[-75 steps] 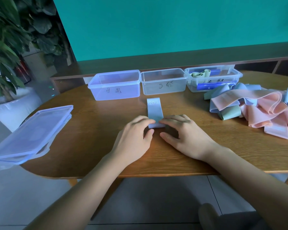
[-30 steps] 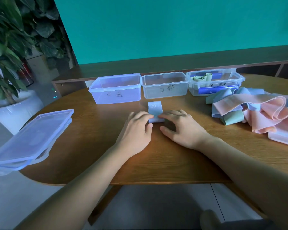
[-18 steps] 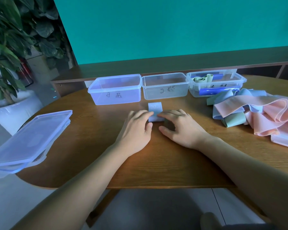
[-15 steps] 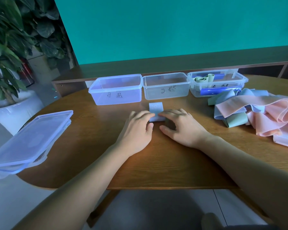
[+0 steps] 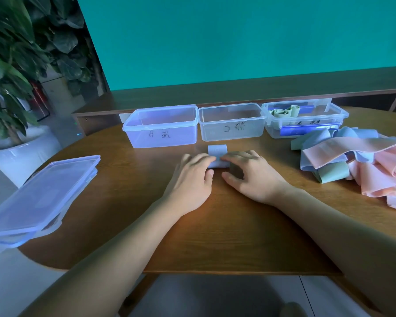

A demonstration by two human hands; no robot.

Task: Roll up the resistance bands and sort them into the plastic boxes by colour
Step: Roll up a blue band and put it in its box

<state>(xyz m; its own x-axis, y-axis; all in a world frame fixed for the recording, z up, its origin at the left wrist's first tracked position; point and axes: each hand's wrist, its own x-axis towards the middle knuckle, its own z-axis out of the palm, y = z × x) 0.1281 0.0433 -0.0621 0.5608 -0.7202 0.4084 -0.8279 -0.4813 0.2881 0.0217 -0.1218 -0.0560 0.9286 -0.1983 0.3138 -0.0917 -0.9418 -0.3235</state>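
Note:
A light blue resistance band (image 5: 217, 149) lies on the wooden table (image 5: 215, 229) in front of the boxes, its near end wound into a small roll. My left hand (image 5: 192, 177) and my right hand (image 5: 252, 175) meet over that roll, fingertips on top and thumbs just behind it. Only a short flat stretch of band shows beyond the fingers. Three clear plastic boxes stand in a row behind: the left box (image 5: 162, 138) marked B, the middle box (image 5: 232, 133) marked C, and the right box (image 5: 306, 124) holding a rolled green band (image 5: 281, 113).
A loose pile of pink, blue and green bands (image 5: 364, 161) lies at the right of the table. Stacked box lids (image 5: 39, 193) overhang the table's left edge. A potted plant (image 5: 9, 65) stands on the floor at the left.
Both hands have rolled the band away from me. The flat part left beyond my fingers has grown shorter, and the roll sits closer to the boxes.

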